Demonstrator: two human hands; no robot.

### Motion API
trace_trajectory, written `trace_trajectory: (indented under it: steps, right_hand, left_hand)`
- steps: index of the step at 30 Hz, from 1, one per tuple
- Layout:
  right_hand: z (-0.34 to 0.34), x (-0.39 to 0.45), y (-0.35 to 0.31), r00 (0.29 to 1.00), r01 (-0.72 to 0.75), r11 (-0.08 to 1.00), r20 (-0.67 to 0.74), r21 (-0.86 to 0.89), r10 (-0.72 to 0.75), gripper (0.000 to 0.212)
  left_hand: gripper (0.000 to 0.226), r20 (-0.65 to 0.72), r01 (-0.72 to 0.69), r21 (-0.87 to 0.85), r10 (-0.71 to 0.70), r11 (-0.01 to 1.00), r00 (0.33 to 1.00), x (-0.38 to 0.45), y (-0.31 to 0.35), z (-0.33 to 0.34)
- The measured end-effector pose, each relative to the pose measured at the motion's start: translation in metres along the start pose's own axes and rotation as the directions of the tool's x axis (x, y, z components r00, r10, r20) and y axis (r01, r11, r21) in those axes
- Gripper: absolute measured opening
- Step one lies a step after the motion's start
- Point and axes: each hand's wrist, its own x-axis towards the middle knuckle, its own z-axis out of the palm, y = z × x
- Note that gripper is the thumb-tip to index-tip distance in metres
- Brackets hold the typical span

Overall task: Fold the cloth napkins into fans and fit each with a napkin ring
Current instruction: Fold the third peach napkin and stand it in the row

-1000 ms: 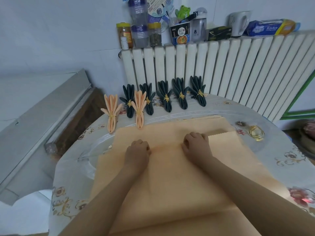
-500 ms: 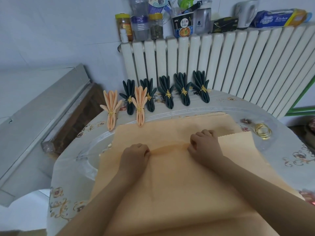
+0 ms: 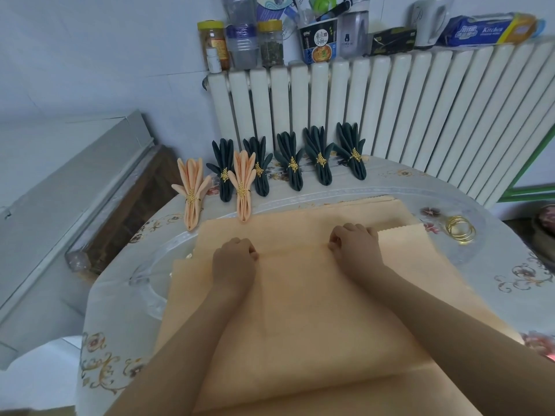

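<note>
Seven finished fans stand in a row toward twelve o'clock on the bench [image 3: 495, 265], in front of the radiator [image 3: 390, 115]: five dark green fans [image 3: 289, 160] and two peach fans [image 3: 192, 193], each cinched with a gold leaf ring. A peach napkin [image 3: 300, 310] lies spread flat at the centre, on top of what looks like a stack of further peach cloths whose edges peek out at one o'clock and along the near side. The left hand [image 3: 235, 259] and right hand [image 3: 354, 244] both have their fingers curled, pinching a raised ridge of the top napkin that runs between them, so the pleating appears to be only at its first fold. Loose gold rings [image 3: 459, 229] wait at two o'clock, well apart from the hands. By my judgement, most of this napkin's accordion folds, its ringing, and the cloths beneath remain to be done.
</note>
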Motion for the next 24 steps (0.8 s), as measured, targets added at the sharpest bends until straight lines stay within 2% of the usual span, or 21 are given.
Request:
trace_trajectory:
  steps: [8, 13, 18, 24]
  right_hand:
    - [0.005, 0.001, -0.001, 1.000, -0.012, 0.999, -0.013, -0.042, 0.012, 0.016]
    - [0.007, 0.005, -0.004, 0.999, 0.024, 0.996, 0.030, -0.081, -0.021, 0.017]
    - [0.002, -0.002, 0.004, 0.996, 0.070, 0.979, 0.068, -0.193, -0.058, 0.022]
    - [-0.014, -0.022, 0.022, 0.994, 0.031, 0.963, 0.111, -0.268, -0.001, 0.023]
  left_hand:
    - [0.012, -0.009, -0.004, 0.029, 0.005, 1.000, 1.000, 0.000, -0.003, 0.005]
    - [0.014, 0.058, -0.045, 0.059, 0.041, 0.997, 0.997, 0.003, -0.007, 0.002]
    - [0.017, 0.135, -0.114, 0.096, 0.100, 0.989, 0.986, -0.002, 0.000, -0.002]
    - [0.019, 0.154, -0.150, 0.119, 0.131, 0.981, 0.979, -0.013, 0.023, 0.004]
